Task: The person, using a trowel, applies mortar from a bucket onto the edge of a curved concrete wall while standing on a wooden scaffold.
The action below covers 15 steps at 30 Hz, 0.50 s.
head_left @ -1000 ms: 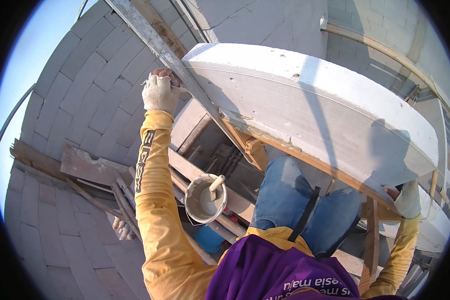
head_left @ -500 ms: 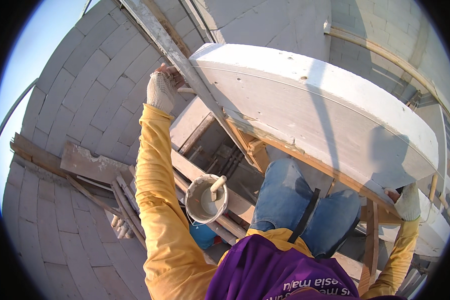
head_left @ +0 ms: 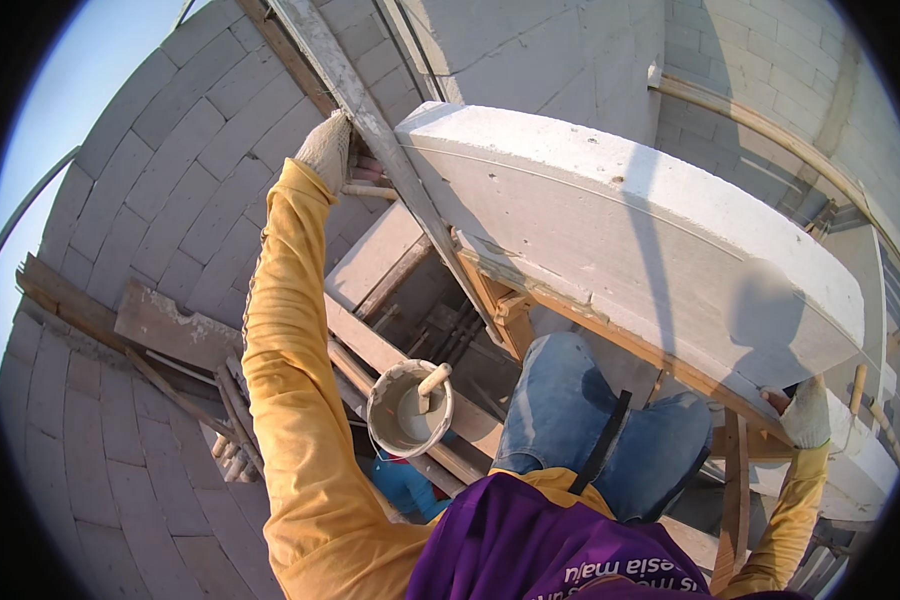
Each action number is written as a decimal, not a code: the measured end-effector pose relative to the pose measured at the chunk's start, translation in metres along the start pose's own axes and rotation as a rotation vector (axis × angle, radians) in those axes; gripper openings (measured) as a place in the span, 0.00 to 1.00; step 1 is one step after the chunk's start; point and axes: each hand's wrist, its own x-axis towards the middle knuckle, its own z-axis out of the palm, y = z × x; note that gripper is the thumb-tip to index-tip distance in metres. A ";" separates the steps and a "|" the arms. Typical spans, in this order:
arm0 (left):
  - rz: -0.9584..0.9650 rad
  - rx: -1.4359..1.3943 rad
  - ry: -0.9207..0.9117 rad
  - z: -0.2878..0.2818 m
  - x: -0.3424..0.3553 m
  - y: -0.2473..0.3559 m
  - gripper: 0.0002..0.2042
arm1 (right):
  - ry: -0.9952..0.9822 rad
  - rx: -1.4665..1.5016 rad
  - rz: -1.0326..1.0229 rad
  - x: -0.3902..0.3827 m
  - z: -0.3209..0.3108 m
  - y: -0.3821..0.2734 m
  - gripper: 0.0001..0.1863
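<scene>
left hand [head_left: 325, 150] grasping metal rail [head_left: 370, 120]; right hand [head_left: 805, 412] gripping white block [head_left: 620, 240] edge; bucket [head_left: 410, 408] below

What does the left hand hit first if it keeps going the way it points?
Probably the slanted wooden plank: the gloved left hand points up toward it and looks to be already at its edge. Depth is unclear; the block wall lies behind.

A mortar-crusted white bucket [head_left: 410, 408] with a wooden handle [head_left: 433, 379] sticking out sits on planks [head_left: 390, 355] well below the gripped block, between the two holds. Grey block walls [head_left: 160, 200] curve round on the left. A weathered board [head_left: 175, 330] lies lower left, with a blue object [head_left: 402, 487] under the bucket.
</scene>
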 end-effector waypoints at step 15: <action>0.396 -0.280 -0.176 0.009 0.037 -0.062 0.20 | -0.055 -0.275 0.131 0.005 -0.008 0.013 0.28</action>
